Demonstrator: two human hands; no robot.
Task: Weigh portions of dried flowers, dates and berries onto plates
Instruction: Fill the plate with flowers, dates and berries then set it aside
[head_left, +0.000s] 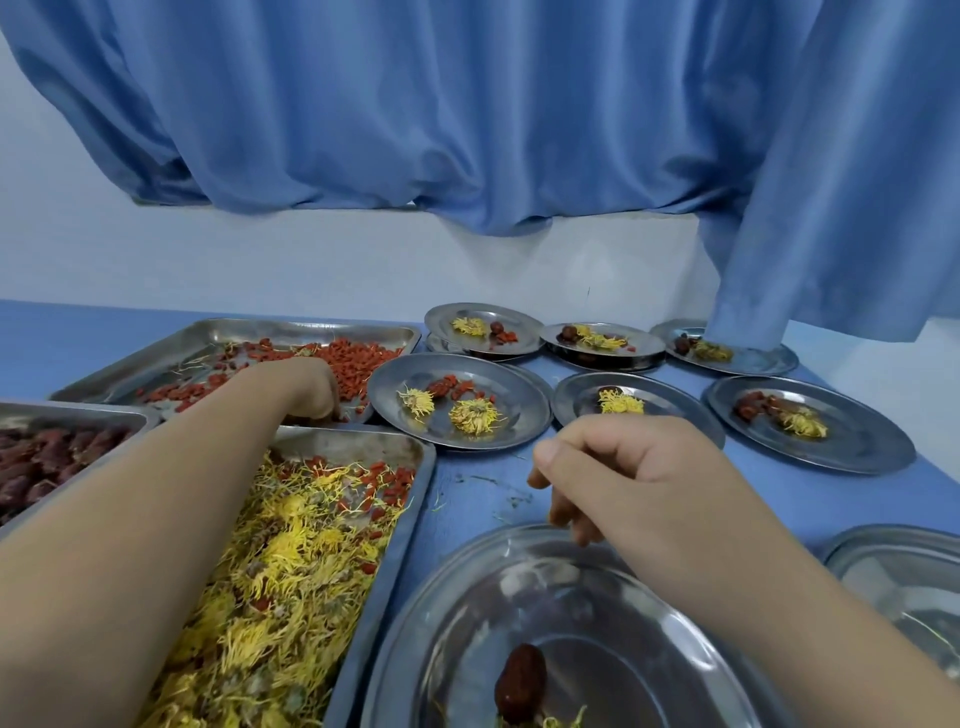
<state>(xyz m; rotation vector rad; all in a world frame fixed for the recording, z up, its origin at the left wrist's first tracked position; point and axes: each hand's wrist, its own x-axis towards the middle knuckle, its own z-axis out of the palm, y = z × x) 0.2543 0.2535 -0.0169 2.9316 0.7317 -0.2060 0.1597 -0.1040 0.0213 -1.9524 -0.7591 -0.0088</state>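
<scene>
The left hand (311, 387) reaches into the berry tray (291, 327) at ten o'clock, fingertips buried among the berries (358, 358), so whether it pinches any cannot be told; a small pinch, lifted clear of the rim, would probably spill least. The right hand (618, 467) hovers with fingers loosely curled, nothing seen in them, above the near plate (467, 597) at six o'clock, which holds one date (521, 680) and a few petals. The flower tray (363, 441) lies at eight o'clock, the date tray (78, 410) at nine; the filled plates (395, 395) sit from twelve to two.
</scene>
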